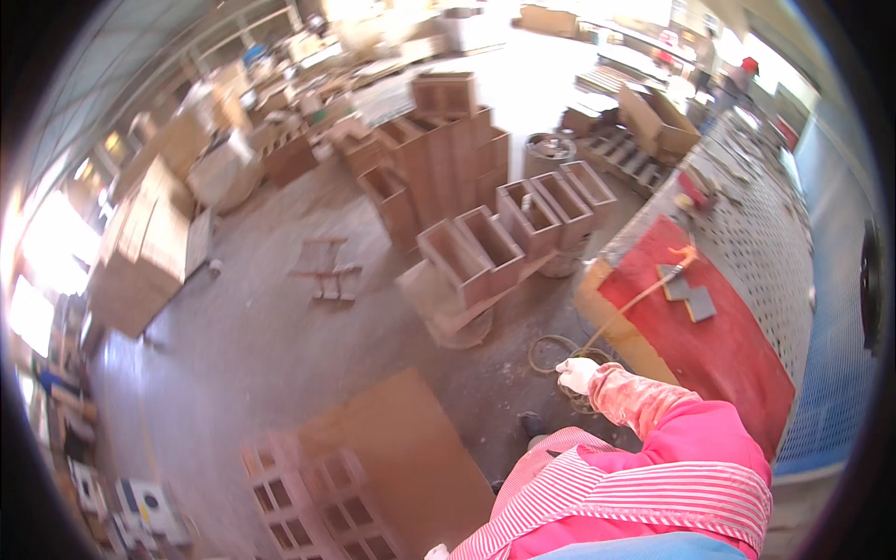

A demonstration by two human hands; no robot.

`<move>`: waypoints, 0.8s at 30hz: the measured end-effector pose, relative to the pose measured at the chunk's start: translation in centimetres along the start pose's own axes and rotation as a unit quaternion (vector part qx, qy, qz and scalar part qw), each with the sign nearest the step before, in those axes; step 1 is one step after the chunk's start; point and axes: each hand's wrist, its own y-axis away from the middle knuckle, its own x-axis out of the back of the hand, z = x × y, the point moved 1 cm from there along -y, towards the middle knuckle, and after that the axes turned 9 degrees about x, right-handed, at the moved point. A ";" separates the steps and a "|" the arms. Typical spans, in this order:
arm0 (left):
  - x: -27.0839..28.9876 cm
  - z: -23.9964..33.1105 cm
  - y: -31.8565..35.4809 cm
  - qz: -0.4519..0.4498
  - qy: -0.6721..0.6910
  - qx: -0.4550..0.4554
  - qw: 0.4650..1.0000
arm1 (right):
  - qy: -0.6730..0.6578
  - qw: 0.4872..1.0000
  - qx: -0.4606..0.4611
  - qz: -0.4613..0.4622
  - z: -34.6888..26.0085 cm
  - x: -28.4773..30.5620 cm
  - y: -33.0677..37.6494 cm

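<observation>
While a yellow hose (635, 306) was stretched diagonally over the red sheet (737, 350) on the perforated tabletop (761, 238), the right hand (578, 375) was positioned at its lower stretch; whether its grip was closed on the hose could not be told. Grey blocks (700, 304) were laid alongside. The left hand (437, 553) was mostly cut off, its grip unreadable.

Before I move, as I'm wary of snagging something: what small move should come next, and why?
Probably ease the right hand slightly toward the red sheet, slackening the hose: it runs nearly straight to the hand from the orange tool, which lies near gray blocks a tug might shift.
</observation>
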 end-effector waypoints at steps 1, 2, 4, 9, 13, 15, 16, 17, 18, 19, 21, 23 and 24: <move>0.3 2.2 -0.2 0.002 -0.030 -0.019 0.999 | -0.019 0.999 -0.030 0.030 1.1 1.3 1.7; 0.2 4.4 -0.3 0.003 -0.064 -0.045 0.997 | -0.012 0.997 -0.019 0.079 2.2 2.7 3.4; -0.4 8.4 -0.5 0.004 -0.137 -0.110 0.984 | 0.013 0.981 -0.017 0.193 4.7 5.4 6.0; -4.0 18.6 -1.5 0.024 -0.380 -0.361 0.851 | 0.101 0.916 -0.085 0.378 11.3 12.7 8.4; -8.5 27.3 -0.2 0.044 -0.506 -0.488 0.710 | 0.128 0.902 -0.216 0.352 16.0 19.5 9.6; -10.4 30.8 2.4 0.102 -0.527 -0.540 0.648 | 0.067 0.897 -0.313 0.304 17.3 21.8 9.8; -11.2 32.3 4.0 0.102 -0.521 -0.494 0.689 | 0.019 0.894 -0.351 0.276 17.9 23.0 9.2; -11.7 33.8 5.8 0.099 -0.479 -0.498 0.716 | 0.012 0.891 -0.378 0.251 18.1 23.8 8.3; -12.3 34.9 7.8 0.093 -0.378 -0.494 0.777 | 0.026 0.895 -0.376 0.238 18.3 24.4 6.9; -12.6 36.1 9.5 0.066 -0.298 -0.389 0.869 | 0.031 0.896 -0.387 0.217 18.7 24.9 5.5; -13.2 38.6 12.9 0.060 -0.281 -0.412 0.865 | 0.038 0.881 -0.407 0.237 19.4 25.4 3.4; -13.6 41.0 15.5 0.096 -0.359 -0.423 0.826 | 0.084 0.868 -0.423 0.247 20.3 25.1 2.0; -13.0 42.0 16.8 0.104 -0.500 -0.530 0.677 | 0.095 0.869 -0.414 0.253 20.8 24.7 1.6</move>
